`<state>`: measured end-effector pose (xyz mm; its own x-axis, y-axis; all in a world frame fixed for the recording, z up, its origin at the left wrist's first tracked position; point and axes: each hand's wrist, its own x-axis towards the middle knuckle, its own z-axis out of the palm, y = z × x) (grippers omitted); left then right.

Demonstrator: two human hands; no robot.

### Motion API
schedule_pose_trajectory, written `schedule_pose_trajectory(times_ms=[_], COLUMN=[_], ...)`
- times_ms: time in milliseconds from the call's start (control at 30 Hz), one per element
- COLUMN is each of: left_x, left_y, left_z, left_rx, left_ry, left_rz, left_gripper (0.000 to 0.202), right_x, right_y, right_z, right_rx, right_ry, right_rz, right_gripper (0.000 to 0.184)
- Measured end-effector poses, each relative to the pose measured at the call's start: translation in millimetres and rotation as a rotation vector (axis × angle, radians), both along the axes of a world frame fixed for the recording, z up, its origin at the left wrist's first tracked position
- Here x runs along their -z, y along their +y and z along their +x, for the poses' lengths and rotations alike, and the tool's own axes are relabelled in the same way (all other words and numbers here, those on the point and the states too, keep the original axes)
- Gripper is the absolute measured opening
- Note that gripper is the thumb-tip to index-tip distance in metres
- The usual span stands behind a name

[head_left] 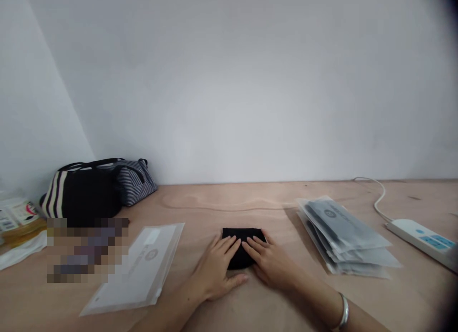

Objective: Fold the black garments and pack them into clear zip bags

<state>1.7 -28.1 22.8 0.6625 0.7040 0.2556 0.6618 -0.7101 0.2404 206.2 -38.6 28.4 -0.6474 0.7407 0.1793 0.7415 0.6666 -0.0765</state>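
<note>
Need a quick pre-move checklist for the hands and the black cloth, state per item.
1. Hands on cloth: ok. The left hand and right hand both press flat on the folded black cloth.
2. Cloth edges aligned: cannot tell, the hands cover them.
3. Left side: ok. The translucent bag lies flat, apart from the left hand.
4. Right side: ok. The stack of translucent bags sits apart from the cloth.
5. Power: ok. The white power strip lies off to the right, beyond the stack.
</note>
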Motion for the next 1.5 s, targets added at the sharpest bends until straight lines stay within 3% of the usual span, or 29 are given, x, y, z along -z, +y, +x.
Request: schedule_pose_trajectory(times_ms=[167, 267, 367, 433, 500, 567, 633, 733, 800, 900, 1000, 1100, 1167, 1267, 1367, 1500], left_x=[-20.5, -29.0, -23.7, -15.1, -7.5, -3.1, 0.4, 8.8, 14.6, 12.6, -6.8, -30.6, -39.6, -39.2, -31.8, -26.9], left_y=[-3.0, 3.3, 13.0, 17.2, 17.9, 16.2, 14.3, 14.2, 15.7, 17.7, 18.2, 16.0, 13.0, 8.4, 7.6, 12.1], left_z=[-1.2, -2.2, 0.2, 2.4, 3.6, 3.3, 2.2, 0.8, 0.4, -2.4, -15.7, -44.2, -67.9, -99.2, -112.5, -91.3], left_rx=[0.0, -0.021, -0.088, -0.191, -0.279, -0.271, -0.2, -0.091, -0.09, -0.194, -0.383, -0.664, -0.802, -0.862, -0.814, -0.71], left_ry=[-0.171, -0.434, -0.597, -0.613, -0.586, -0.503, -0.356, -0.116, -0.014, 0.015, 0.04, 0.205, 0.337, 0.428, 0.396, 0.311], left_rz=[-0.074, -0.328, -0.529, -0.495, -0.311, -0.091, 0.066, 0.066, 0.052, 0.143, 0.235, 0.202, 0.138, 0.034, -0.02, -0.031], left_gripper=[0.054, 0.046, 0.036, 0.034, 0.035, 0.034, 0.034, 0.041, 0.044, 0.043, 0.033, 0.026, 0.032, 0.041, 0.032, 0.027], right_x=[-12.3, -19.9, -15.7, -8.8, -4.2, -4.3, -8.0, -12.6, -12.2, -8.9, -9.2, -17.3, -26.3, -37.4, -36.1, -18.1], right_y=[-2.6, 3.8, 14.4, 20.1, 22.1, 19.7, 13.9, 4.2, 0.0, -2.6, -5.3, -10.3, -13.3, -14.2, -10.6, -5.1], right_z=[4.2, 9.4, 12.2, 13.1, 13.7, 13.6, 12.3, 9.0, 6.7, 3.6, 0.5, 0.8, 5.4, 17.9, 29.0, 31.1], right_rx=[0.01, 0.117, 0.275, 0.355, 0.369, 0.301, 0.179, -0.022, -0.073, -0.017, 0.132, 0.378, 0.46, 0.265, -0.008, -0.011], right_ry=[0.338, 0.662, 0.787, 0.736, 0.638, 0.556, 0.485, 0.282, 0.149, 0.057, 0.047, 0.055, 0.062, 0.086, 0.061, 0.062], right_rz=[-0.091, -0.174, -0.307, -0.258, -0.091, 0.054, 0.105, 0.004, -0.092, -0.154, -0.134, -0.059, -0.015, -0.027, -0.14, -0.247], right_gripper=[0.053, 0.041, 0.031, 0.025, 0.021, 0.021, 0.028, 0.045, 0.052, 0.053, 0.053, 0.06, 0.062, 0.06, 0.077, 0.083])
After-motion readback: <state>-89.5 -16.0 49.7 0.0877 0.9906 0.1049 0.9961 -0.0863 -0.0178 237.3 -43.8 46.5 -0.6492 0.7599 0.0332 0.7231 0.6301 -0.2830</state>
